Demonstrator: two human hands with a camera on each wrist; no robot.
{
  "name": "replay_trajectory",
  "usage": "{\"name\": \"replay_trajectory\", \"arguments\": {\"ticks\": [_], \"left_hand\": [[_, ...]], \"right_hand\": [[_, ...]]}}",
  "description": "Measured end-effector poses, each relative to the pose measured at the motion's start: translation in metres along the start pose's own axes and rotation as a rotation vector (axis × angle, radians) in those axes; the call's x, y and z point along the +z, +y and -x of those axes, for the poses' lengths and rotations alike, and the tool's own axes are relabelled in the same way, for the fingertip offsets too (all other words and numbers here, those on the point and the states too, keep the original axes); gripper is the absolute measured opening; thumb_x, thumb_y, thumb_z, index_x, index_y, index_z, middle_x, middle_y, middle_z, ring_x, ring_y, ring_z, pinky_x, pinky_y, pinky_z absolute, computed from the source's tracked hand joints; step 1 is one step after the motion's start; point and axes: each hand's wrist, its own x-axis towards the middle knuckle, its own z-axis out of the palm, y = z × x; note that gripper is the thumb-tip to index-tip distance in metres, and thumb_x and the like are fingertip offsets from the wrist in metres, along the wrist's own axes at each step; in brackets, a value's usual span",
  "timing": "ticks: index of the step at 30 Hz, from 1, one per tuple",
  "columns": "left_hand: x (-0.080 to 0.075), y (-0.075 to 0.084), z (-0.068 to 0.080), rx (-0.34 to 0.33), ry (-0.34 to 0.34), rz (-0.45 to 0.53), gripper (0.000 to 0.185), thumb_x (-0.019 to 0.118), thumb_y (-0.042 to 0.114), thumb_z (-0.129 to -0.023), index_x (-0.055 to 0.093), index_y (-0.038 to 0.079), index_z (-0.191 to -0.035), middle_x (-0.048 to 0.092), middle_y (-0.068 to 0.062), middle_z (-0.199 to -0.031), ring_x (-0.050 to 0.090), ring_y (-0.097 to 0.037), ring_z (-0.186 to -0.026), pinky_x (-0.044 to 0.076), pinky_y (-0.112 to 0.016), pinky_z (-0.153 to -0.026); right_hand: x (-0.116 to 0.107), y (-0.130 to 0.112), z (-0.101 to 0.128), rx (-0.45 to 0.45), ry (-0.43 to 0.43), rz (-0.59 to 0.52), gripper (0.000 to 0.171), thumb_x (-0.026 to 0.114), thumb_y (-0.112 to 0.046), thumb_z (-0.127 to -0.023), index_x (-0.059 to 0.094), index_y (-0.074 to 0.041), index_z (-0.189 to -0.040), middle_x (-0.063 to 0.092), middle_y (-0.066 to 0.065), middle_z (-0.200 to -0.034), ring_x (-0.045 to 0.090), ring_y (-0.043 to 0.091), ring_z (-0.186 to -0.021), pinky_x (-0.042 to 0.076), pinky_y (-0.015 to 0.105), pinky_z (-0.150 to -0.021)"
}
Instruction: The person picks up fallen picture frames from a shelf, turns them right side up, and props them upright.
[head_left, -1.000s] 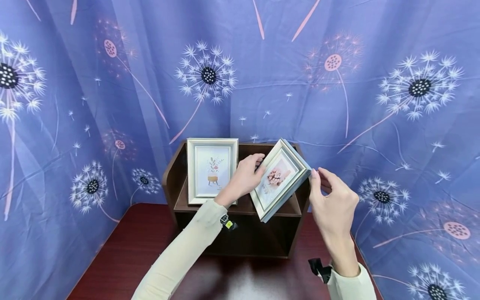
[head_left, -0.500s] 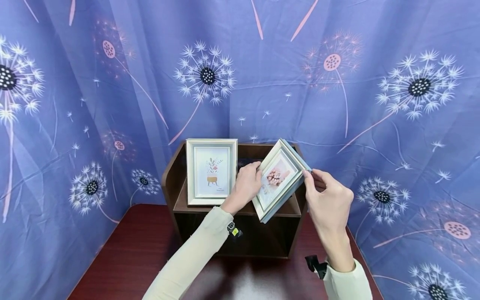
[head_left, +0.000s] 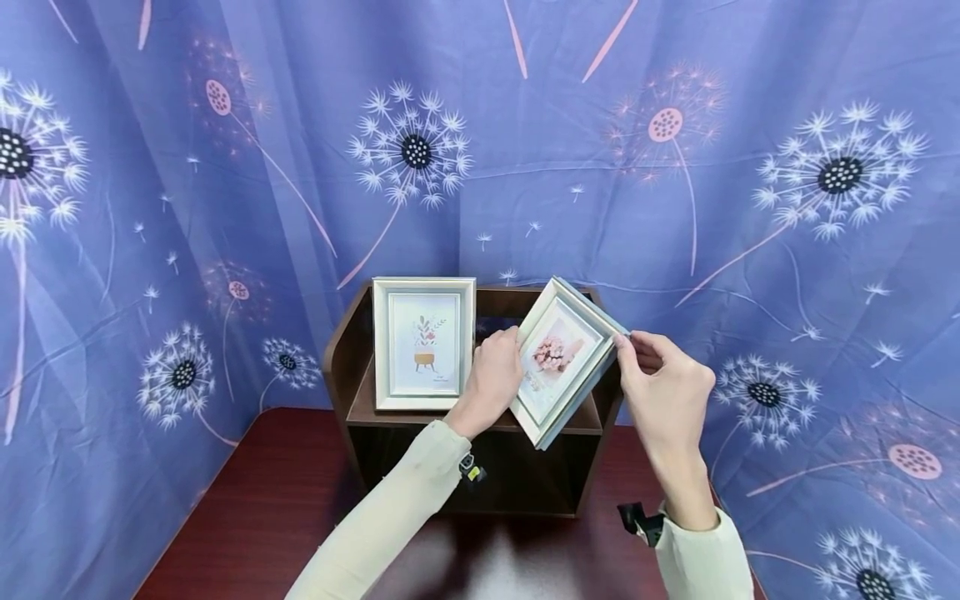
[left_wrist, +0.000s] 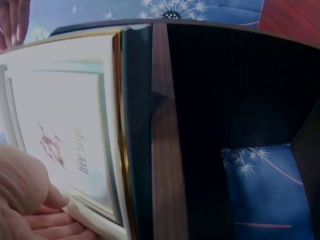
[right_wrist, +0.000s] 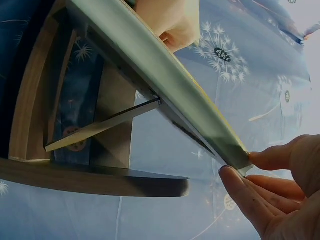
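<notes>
A photo frame (head_left: 558,358) with a pink flower picture hangs tilted at the right half of the dark brown shelf unit (head_left: 592,429). My left hand (head_left: 491,379) grips its left edge; in the left wrist view the thumb and fingers (left_wrist: 55,225) meet at the frame's border. My right hand (head_left: 667,396) pinches the upper right corner, thumb on one face and fingers on the other, as the right wrist view shows. Behind the frame, a support leg (right_wrist: 102,124) sticks out toward the shelf. Upright on the left half stands a second photo frame (head_left: 424,342) with a potted plant picture.
Below the frames, the shelf unit has an open lower compartment (head_left: 480,475). It stands on a dark red table (head_left: 262,500). A blue curtain (head_left: 525,208) with dandelion prints surrounds the table at the back and sides.
My left hand has drawn its fingers in around the frame's left edge. The tilted frame has shifted slightly to the right, with its lower corner a little lower. The left-hand photo frame stays put.
</notes>
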Motion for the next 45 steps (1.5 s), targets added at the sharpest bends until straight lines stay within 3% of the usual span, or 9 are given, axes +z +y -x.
{"name": "replay_trajectory", "arguments": {"ticks": [3, 6, 10, 13, 17, 22, 31, 38, 45], "left_hand": [[-0.003, 0.004, 0.002, 0.009, 0.007, -0.051, 0.016, 0.055, -0.002, -0.102, 0.071, -0.002, -0.100, 0.072, -0.016, -0.084, 0.076, -0.031, -0.079, 0.063, -0.043, -0.065], [-0.005, 0.008, 0.004, -0.009, 0.001, -0.085, 0.014, 0.058, -0.004, -0.099, 0.071, -0.003, -0.104, 0.073, -0.016, -0.086, 0.077, -0.032, -0.079, 0.063, -0.042, -0.065], [-0.007, 0.011, 0.007, -0.053, -0.027, -0.124, 0.020, 0.067, -0.006, -0.090, 0.070, -0.003, -0.109, 0.074, -0.016, -0.090, 0.077, -0.032, -0.081, 0.063, -0.041, -0.066], [-0.008, 0.013, 0.009, -0.074, -0.043, -0.165, 0.034, 0.071, -0.007, -0.087, 0.069, -0.006, -0.120, 0.075, -0.018, -0.095, 0.077, -0.032, -0.084, 0.064, -0.039, -0.070], [-0.010, 0.014, 0.013, -0.085, -0.039, -0.201, 0.044, 0.068, -0.004, -0.091, 0.063, -0.011, -0.134, 0.076, -0.022, -0.105, 0.078, -0.033, -0.087, 0.065, -0.038, -0.074], [-0.013, 0.016, 0.018, -0.095, -0.031, -0.196, 0.043, 0.065, -0.002, -0.095, 0.062, -0.013, -0.136, 0.075, -0.024, -0.109, 0.077, -0.034, -0.088, 0.065, -0.039, -0.075], [-0.017, 0.020, 0.028, -0.121, 0.018, -0.121, 0.040, 0.062, -0.005, -0.095, 0.062, -0.015, -0.133, 0.074, -0.024, -0.106, 0.076, -0.037, -0.087, 0.065, -0.042, -0.076], [-0.019, 0.021, 0.036, -0.128, 0.061, -0.017, 0.034, 0.057, -0.005, -0.099, 0.063, -0.015, -0.131, 0.073, -0.026, -0.101, 0.075, -0.038, -0.091, 0.064, -0.045, -0.079], [-0.023, 0.020, 0.042, -0.149, 0.102, 0.057, 0.029, 0.054, -0.003, -0.102, 0.069, -0.012, -0.125, 0.074, -0.023, -0.094, 0.074, -0.038, -0.087, 0.063, -0.049, -0.074]], "right_hand": [[-0.001, 0.002, -0.004, 0.006, -0.004, -0.015, 0.021, 0.077, -0.015, -0.094, 0.082, 0.003, -0.103, 0.081, 0.019, -0.087, 0.055, -0.025, -0.069, 0.040, -0.005, -0.065], [-0.001, 0.005, -0.008, 0.012, -0.020, -0.017, 0.021, 0.077, -0.015, -0.094, 0.082, 0.003, -0.103, 0.081, 0.020, -0.085, 0.045, -0.035, -0.069, 0.039, -0.005, -0.064], [0.000, 0.010, -0.014, 0.034, -0.056, -0.001, 0.023, 0.076, -0.017, -0.095, 0.081, 0.002, -0.106, 0.081, 0.020, -0.086, 0.046, -0.035, -0.067, 0.038, -0.005, -0.064], [0.003, 0.014, -0.019, 0.051, -0.079, 0.003, 0.023, 0.076, -0.019, -0.096, 0.082, 0.001, -0.107, 0.081, 0.019, -0.087, 0.047, -0.035, -0.065, 0.039, -0.004, -0.062], [0.008, 0.018, -0.025, 0.059, -0.092, -0.003, 0.023, 0.076, -0.019, -0.095, 0.082, 0.000, -0.106, 0.081, 0.019, -0.088, 0.047, -0.034, -0.064, 0.039, -0.002, -0.061], [0.014, 0.021, -0.030, 0.070, -0.104, -0.010, 0.022, 0.074, -0.018, -0.096, 0.083, -0.002, -0.108, 0.082, 0.019, -0.089, 0.048, -0.032, -0.064, 0.039, -0.001, -0.062], [0.020, 0.029, -0.040, 0.104, -0.153, -0.052, 0.026, 0.072, -0.021, -0.097, 0.082, -0.003, -0.113, 0.082, 0.019, -0.095, 0.053, -0.027, -0.068, 0.043, -0.001, -0.063], [0.025, 0.035, -0.046, 0.184, -0.218, -0.120, 0.030, 0.073, -0.024, -0.098, 0.080, -0.003, -0.117, 0.081, 0.021, -0.100, 0.060, -0.024, -0.066, 0.050, 0.003, -0.061], [0.031, 0.040, -0.052, 0.215, -0.255, -0.168, 0.030, 0.075, -0.027, -0.097, 0.081, -0.006, -0.117, 0.081, 0.021, -0.100, 0.063, -0.021, -0.066, 0.051, 0.003, -0.064]]}}
